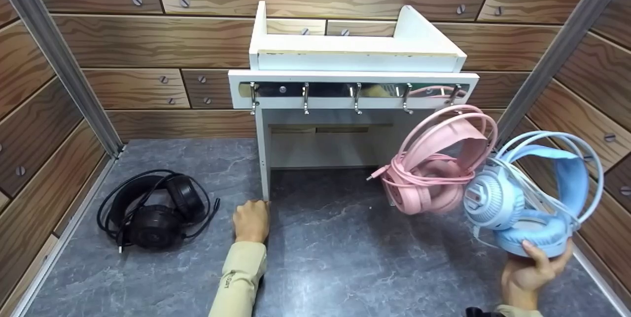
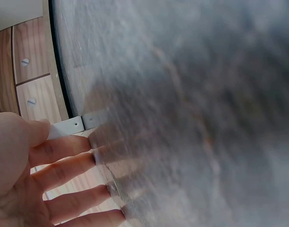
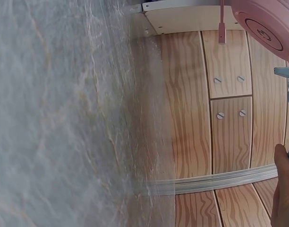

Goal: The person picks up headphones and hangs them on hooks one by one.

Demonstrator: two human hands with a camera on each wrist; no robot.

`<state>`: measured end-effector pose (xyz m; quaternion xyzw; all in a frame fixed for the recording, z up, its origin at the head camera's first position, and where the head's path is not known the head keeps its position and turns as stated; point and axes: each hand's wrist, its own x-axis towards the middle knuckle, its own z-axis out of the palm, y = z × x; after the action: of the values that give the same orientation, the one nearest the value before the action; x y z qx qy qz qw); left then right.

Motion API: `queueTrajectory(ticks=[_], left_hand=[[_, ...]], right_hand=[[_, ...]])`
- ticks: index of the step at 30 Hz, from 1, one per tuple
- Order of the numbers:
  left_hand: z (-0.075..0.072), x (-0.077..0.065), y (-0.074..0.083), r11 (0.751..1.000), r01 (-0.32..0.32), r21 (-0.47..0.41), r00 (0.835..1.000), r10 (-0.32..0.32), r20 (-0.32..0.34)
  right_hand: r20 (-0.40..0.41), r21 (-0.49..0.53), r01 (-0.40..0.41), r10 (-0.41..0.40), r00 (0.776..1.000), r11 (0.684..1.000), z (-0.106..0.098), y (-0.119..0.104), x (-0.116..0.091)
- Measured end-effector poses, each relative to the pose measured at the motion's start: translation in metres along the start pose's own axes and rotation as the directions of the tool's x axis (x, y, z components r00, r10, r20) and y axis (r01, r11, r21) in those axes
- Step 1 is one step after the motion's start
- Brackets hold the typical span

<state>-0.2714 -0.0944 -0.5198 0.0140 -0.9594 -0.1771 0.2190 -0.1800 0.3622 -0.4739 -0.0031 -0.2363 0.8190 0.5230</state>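
Observation:
Light blue headphones (image 1: 579,184) are gripped by my right hand (image 1: 530,270) at the lower ear cup, thumb laid over the cushion. They are lifted up at the right, just beside pink headphones (image 1: 419,169) whose headband hangs from the rightmost hook, cable wound around them. My left hand (image 1: 251,221) is down at the tabletop, holding the front foot of the left side panel (image 1: 264,159) of a white hook rack (image 1: 352,76). In the left wrist view, thumb and fingers lie either side of the panel's end (image 2: 66,127), fingertips at the table. Black headphones (image 1: 155,226) lie left of that hand.
The rack stands against the back, carrying a row of several metal hooks (image 1: 358,97) on its front board and a shelf above. Wood-patterned walls (image 1: 207,41) enclose a grey marbled tabletop (image 1: 325,258), with metal strips (image 1: 64,60) along the corners.

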Motion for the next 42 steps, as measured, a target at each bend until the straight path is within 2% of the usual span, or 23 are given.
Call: queueTrajectory(ticks=[5,20,28,35,42], left_hand=[[0.0001,-0.0011,0.0,1.0,-0.012,-0.011,1.0,0.012,-0.019],[-0.0003,-0.0009,-0.0002,1.0,0.002,-0.012,1.0,-0.003,-0.001],[-0.0008,-0.0005,0.0003,1.0,0.012,-0.007,1.0,-0.012,0.02],[-0.0022,-0.0013,0.0016,1.0,-0.004,0.004,1.0,0.004,-0.002],[-0.0024,-0.0013,0.0016,1.0,-0.004,0.005,1.0,0.004,-0.001]], right_hand=[[0.0,0.005,0.003,-0.003,1.0,1.0,0.0008,-0.0003,0.0],[-0.023,0.002,0.023,-0.022,0.999,1.0,0.0033,-0.0035,-0.0038],[-0.005,0.023,0.021,-0.021,1.0,1.0,0.0052,-0.0042,-0.0054],[0.038,0.061,0.018,-0.02,0.999,0.998,0.006,-0.0055,-0.0075],[0.027,0.069,0.019,-0.021,0.999,0.997,0.0079,-0.0058,-0.0095]])
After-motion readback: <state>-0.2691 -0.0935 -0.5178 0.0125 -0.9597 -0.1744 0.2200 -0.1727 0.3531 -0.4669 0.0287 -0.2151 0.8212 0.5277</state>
